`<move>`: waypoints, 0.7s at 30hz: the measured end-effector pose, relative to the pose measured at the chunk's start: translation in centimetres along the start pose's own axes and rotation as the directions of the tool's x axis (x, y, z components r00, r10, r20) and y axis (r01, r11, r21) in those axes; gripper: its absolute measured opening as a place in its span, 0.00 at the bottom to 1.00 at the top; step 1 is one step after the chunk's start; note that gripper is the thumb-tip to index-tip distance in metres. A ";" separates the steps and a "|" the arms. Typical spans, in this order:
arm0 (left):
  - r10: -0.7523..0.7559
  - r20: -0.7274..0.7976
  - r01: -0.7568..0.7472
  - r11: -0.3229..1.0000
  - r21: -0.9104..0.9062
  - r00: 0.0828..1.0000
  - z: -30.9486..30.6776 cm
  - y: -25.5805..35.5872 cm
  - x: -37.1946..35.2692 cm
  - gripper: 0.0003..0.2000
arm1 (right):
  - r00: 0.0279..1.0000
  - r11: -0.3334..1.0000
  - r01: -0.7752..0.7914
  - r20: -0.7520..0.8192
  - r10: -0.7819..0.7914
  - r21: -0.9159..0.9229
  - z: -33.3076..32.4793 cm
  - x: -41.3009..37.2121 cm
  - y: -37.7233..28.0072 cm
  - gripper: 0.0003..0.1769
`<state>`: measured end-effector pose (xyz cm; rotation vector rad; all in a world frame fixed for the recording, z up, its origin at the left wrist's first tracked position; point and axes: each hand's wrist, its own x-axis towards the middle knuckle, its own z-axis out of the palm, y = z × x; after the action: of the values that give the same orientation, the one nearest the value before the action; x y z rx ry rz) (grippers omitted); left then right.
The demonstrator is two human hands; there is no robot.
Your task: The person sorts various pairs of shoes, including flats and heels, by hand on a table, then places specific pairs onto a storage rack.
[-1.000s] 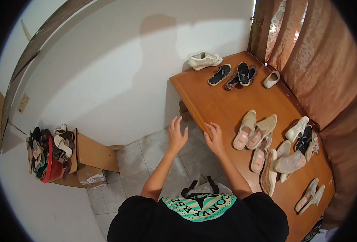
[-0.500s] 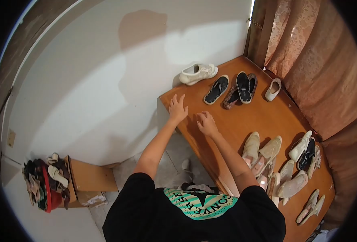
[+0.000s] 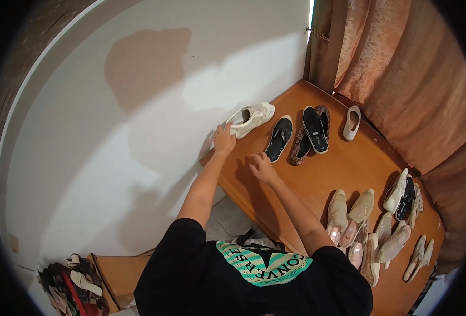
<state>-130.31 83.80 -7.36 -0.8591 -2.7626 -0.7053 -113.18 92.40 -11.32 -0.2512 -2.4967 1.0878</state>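
Note:
My left hand (image 3: 224,138) is at the heel end of a white lace-up shoe (image 3: 254,119), which stands by the wall on the wooden table (image 3: 306,174). Its fingers touch the heel; whether they grip it is hard to tell. Just left of a black slip-on (image 3: 279,138), my right hand (image 3: 262,167) hovers over the table with fingers slightly bent and apart, holding nothing. Further right lie a black shoe (image 3: 315,129) on a patterned pair (image 3: 300,146) and a single small white shoe (image 3: 352,123).
Several beige shoes (image 3: 337,210) lie on the table's near right part, with a white shoe (image 3: 396,190) and a black one beside them. Brown curtains (image 3: 401,95) hang along the right. At the lower left are a cardboard box (image 3: 120,271) and piled footwear (image 3: 85,282).
My left hand has moved forward to the white lace-up shoe and touches its heel. My right hand has come nearer the black slip-on. The camera view has shifted.

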 end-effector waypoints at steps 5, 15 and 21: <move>0.078 -0.001 -0.077 0.987 -0.138 0.997 -0.7 -0.4 1.9 0.16 | 0.996 0.995 -0.060 -0.057 0.065 0.085 0.9 1.1 1.9 0.23; 0.234 -0.174 -0.278 0.911 -0.305 0.956 -2.9 2.5 -5.1 0.13 | 0.897 0.696 -0.280 -0.078 0.435 0.662 1.2 1.3 3.9 0.30; 0.196 -0.092 -0.217 0.899 -0.380 0.976 -2.3 4.0 -11.8 0.12 | 0.772 0.539 -0.353 -0.088 0.630 0.765 -0.5 -0.9 0.7 0.38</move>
<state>-118.28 79.81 -7.17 -1.1670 -2.4693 -1.2371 -112.14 92.95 -11.77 -0.8820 -1.5072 1.9554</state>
